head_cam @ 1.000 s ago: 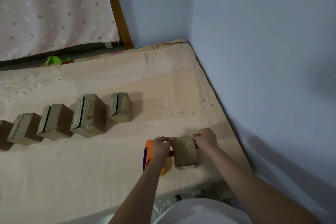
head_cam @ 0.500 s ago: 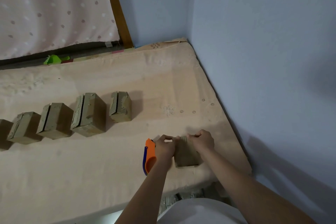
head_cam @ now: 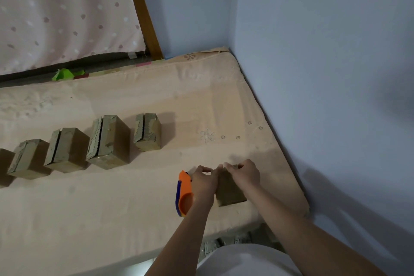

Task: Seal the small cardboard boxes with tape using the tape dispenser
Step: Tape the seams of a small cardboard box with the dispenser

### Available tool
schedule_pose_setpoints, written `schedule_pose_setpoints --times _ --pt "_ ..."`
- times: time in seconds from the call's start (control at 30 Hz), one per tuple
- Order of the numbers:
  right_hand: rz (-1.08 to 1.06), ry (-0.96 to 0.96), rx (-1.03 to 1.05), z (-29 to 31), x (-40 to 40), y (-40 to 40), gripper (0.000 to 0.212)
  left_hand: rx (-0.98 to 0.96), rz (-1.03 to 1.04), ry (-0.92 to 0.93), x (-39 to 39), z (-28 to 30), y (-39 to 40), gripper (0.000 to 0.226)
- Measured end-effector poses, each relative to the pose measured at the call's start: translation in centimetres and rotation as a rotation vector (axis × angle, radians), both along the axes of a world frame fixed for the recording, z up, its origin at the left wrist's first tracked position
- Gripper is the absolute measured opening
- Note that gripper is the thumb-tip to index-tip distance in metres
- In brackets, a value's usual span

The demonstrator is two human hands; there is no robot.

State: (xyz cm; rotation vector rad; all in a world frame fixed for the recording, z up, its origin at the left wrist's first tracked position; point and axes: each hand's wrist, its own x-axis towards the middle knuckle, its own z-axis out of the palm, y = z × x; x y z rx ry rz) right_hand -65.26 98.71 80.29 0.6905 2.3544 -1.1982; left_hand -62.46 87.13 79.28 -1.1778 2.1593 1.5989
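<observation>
Both hands, left (head_cam: 204, 182) and right (head_cam: 246, 175), pinch the flaps of a box (head_cam: 229, 192) on the mattress (head_cam: 139, 208) beside the dispenser (head_cam: 184, 195); flaps are best held flush before taping

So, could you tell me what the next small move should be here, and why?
Probably press the flaps shut, then take up the tape dispenser. Both the left hand and right hand pinch at the top of the small box, and the dispenser lies unheld on the mattress beside the left hand.
</observation>
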Motion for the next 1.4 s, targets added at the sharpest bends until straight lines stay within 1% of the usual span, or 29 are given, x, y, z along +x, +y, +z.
schedule_pose_setpoints --times 0.07,0.13,0.33,0.47,0.57,0.63,0.67,0.73,0.83,0.9,1.03,1.17,1.27,1.33,1.4 --pt "0.003 0.013 0.011 0.1 0.1 -0.1 0.048 -0.030 -0.007 0.012 -0.1 0.3 0.2 0.034" --pt "-0.012 0.022 0.014 0.2 0.1 0.0 0.044 -0.038 -0.011 0.023 -0.1 0.3 0.2 0.031" --pt "-0.094 0.049 -0.047 0.7 0.0 0.1 0.023 -0.042 0.004 0.064 0.2 0.1 -0.1 0.016" --pt "-0.102 0.105 -0.062 0.7 -0.2 0.2 0.010 -0.045 0.034 0.104 0.3 0.3 0.0 0.008" --pt "-0.117 0.140 -0.091 1.1 -0.3 0.0 0.014 -0.057 0.048 0.138 0.0 0.9 0.5 0.012" --pt "-0.132 0.153 -0.141 1.4 -0.2 -0.2 0.026 -0.086 0.056 0.161 -0.3 1.1 0.8 0.023" --pt "-0.143 0.170 -0.149 1.3 -0.2 -0.4 0.032 -0.094 0.069 0.172 -0.5 1.1 0.9 0.024" --pt "-0.187 0.210 -0.156 1.4 -0.1 -0.5 0.035 -0.095 0.098 0.198 -0.8 1.1 1.1 0.018" --pt "-0.241 0.258 -0.195 1.7 -0.2 -0.6 0.024 -0.078 0.146 0.245 -1.0 1.2 1.2 0.007" --pt "-0.233 0.300 -0.210 1.8 -0.4 -0.5 0.016 -0.057 0.163 0.276 -1.0 1.3 1.2 0.005" --pt "-0.203 0.375 -0.224 2.0 -0.5 -0.3 0.013 -0.009 0.194 0.324 -1.0 1.4 1.2 0.003" --pt "-0.163 0.392 -0.243 1.4 -0.7 -0.1 0.017 0.050 0.214 0.326 -0.9 1.4 0.9 0.008" --pt "-0.138 0.372 -0.264 1.3 -0.7 0.1 0.021 0.111 0.212 0.327 -0.7 1.3 0.7 0.021" --pt "-0.157 0.356 -0.288 1.2 -0.5 0.0 0.022 0.101 0.179 0.320 -0.6 0.9 0.7 0.031" --pt "-0.167 0.349 -0.299 0.9 -0.2 0.1 0.020 0.100 0.155 0.308 -0.6 0.5 0.7 0.034"
